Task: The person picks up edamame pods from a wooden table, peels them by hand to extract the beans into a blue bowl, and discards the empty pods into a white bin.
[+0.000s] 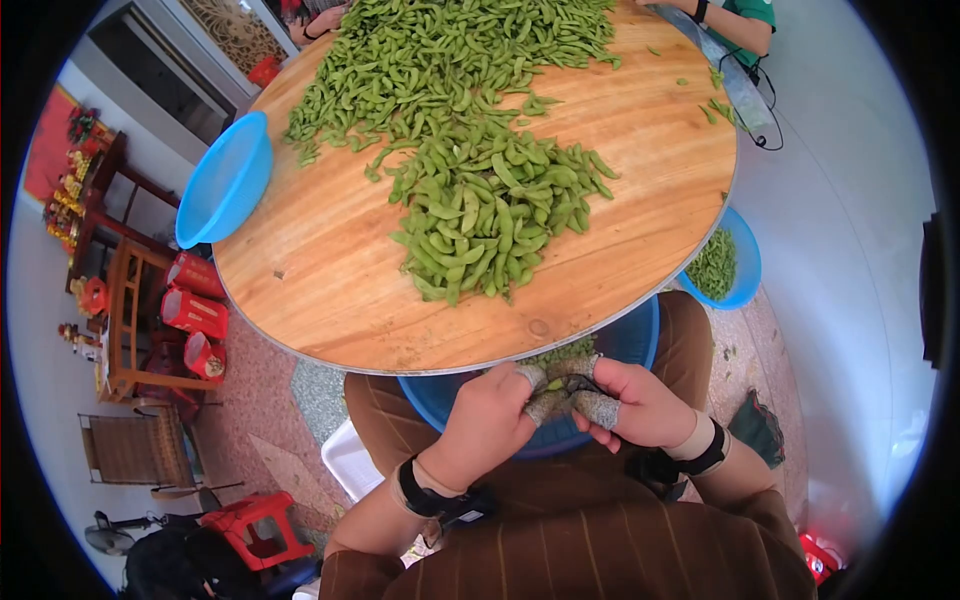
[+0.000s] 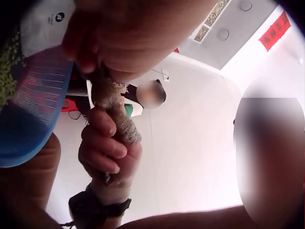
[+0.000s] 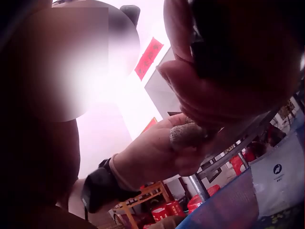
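Note:
Both the left hand [image 1: 480, 420] and the right hand [image 1: 645, 405] are at the near table edge, above a blue basin [image 1: 643, 345] holding green beans [image 1: 568, 351]. Grey wraps cover the thumbs and index fingers. Fingertips of the two hands meet and pinch a small green pod [image 1: 556, 384], mostly hidden by the wraps. In the left wrist view the right hand [image 2: 107, 148] has its other fingers curled. The right wrist view shows the left hand [image 3: 152, 150] beside the dark, close right hand [image 3: 228, 90]. A pile of green pods [image 1: 480, 220] lies on the table in front.
The round wooden table [image 1: 330, 290] carries a larger pod heap [image 1: 450, 60] farther back. A blue basket [image 1: 225, 180] leans at its left edge; a blue bowl of green pieces [image 1: 750, 270] stands lower right. Other people's arms show at the far side. A red stool [image 1: 262, 530] stands lower left.

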